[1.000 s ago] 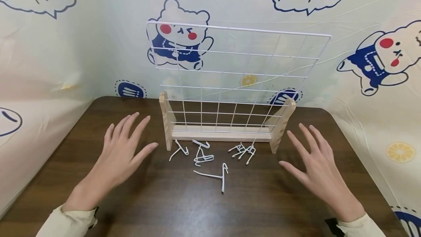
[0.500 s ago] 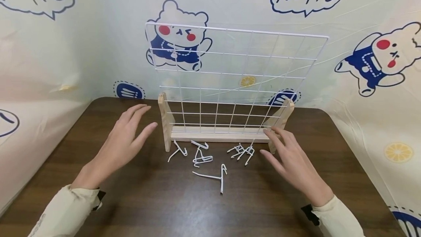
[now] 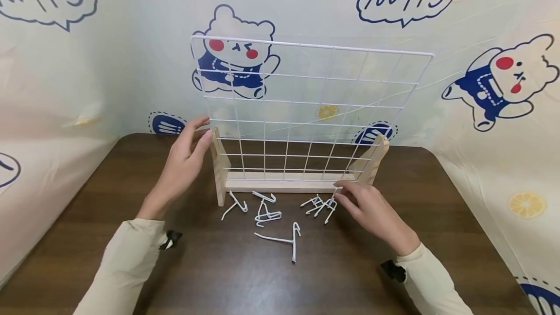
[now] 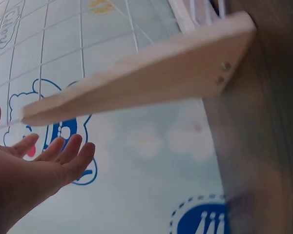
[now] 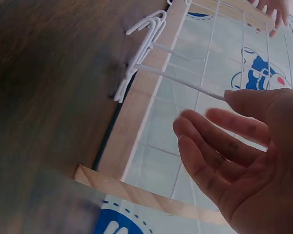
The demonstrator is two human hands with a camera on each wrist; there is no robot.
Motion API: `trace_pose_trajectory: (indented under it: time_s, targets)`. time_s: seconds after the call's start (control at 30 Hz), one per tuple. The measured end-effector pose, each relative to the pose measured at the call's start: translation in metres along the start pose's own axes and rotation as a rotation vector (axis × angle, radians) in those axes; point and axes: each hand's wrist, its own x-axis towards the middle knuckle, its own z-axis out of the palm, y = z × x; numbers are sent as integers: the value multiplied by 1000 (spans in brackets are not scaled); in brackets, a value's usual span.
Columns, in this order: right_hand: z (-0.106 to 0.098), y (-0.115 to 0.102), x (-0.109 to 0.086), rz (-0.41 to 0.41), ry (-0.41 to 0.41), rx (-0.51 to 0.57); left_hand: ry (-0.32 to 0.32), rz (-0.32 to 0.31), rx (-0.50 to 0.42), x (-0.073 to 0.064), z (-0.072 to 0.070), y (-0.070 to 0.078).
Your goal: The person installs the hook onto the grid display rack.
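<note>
Closest to you, your pale sleeves (image 3: 127, 261) come in over the dark wooden table (image 3: 218, 281), and just past them one white hook (image 3: 292, 242) lies alone on the bare wood. Farther on, your right hand (image 3: 372, 210) reaches the right cluster of hooks (image 3: 323, 204); in the right wrist view a prong (image 5: 180, 83) ends at your thumb tip, with your other fingers loose below it, so nothing is grasped, though you cannot tell for sure whether thumb and prong touch. To the left of that cluster lie a small tangle of hooks (image 3: 268, 216) and another single hook (image 3: 236, 202), all before the pale base board (image 3: 280, 189). Your left hand (image 3: 181, 164) is at the top of the left wooden upright (image 3: 220, 171), fingers relaxed and clasping nothing; contact there is unclear. Above the base, the white wire grid (image 3: 288, 123) leans back between its two uprights. Behind it hangs a printed cloth (image 3: 140, 62) with bears and "happy" bubbles.
</note>
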Motion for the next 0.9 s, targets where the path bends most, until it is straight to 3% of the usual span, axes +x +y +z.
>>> trace_pose_trajectory:
  time_s: [0.17,0.4,0.5,0.63,0.73,0.9]
  targets:
    - [5,4,0,-5,-5,73,-7,28,-13,8,11,-2]
    - [17,6,3,2,-65,229,-5,48,-8,8,13,-13]
    - [18,9,1,4,-57,237,-5,61,-47,8,13,-7]
    - [15,10,0,19,-68,233,-6,72,-65,8,15,-10]
    - [9,11,-1,38,-88,237,-20,60,-72,9,16,-20]
    - [-3,8,-5,53,-87,250,-41,33,-82,8,18,-22]
